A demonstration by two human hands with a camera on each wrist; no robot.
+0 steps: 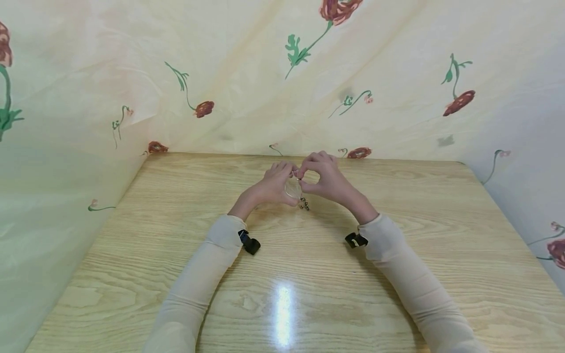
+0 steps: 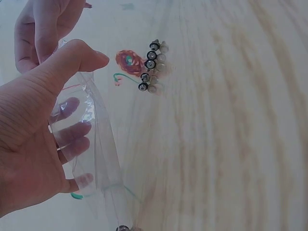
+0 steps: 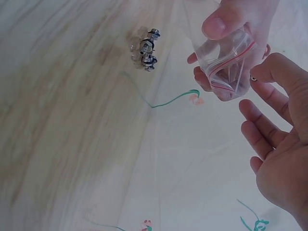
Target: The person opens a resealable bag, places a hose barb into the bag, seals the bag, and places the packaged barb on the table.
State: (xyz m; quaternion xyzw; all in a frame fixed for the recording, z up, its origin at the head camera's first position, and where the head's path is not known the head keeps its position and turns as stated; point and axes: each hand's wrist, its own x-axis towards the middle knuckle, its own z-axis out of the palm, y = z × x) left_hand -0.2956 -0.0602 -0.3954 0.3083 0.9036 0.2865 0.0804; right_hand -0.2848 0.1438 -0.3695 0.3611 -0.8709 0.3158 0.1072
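Observation:
My left hand [image 1: 274,187] holds a clear zip-lock bag [image 3: 226,60] with a red line along its mouth. In the left wrist view, the bag [image 2: 98,144] hangs between the thumb and the other fingers, which show through the plastic. My right hand [image 1: 330,180] is beside the bag's mouth, pinching a small metal piece [image 3: 253,78] between thumb and forefinger. Most of that piece is hidden by the fingertips. Several small metal fittings with black rings [image 2: 151,62] lie close together on the table near the hands; they also show as a dark cluster [image 1: 304,203] in the head view.
The wood-grain table [image 1: 300,255] reaches back to a cream flowered cloth [image 1: 247,98] hanging behind it and at the sides. Another ringed fitting [image 2: 123,228] is cut off at the left wrist view's lower edge. Black straps [image 1: 249,243] sit at both cuffs.

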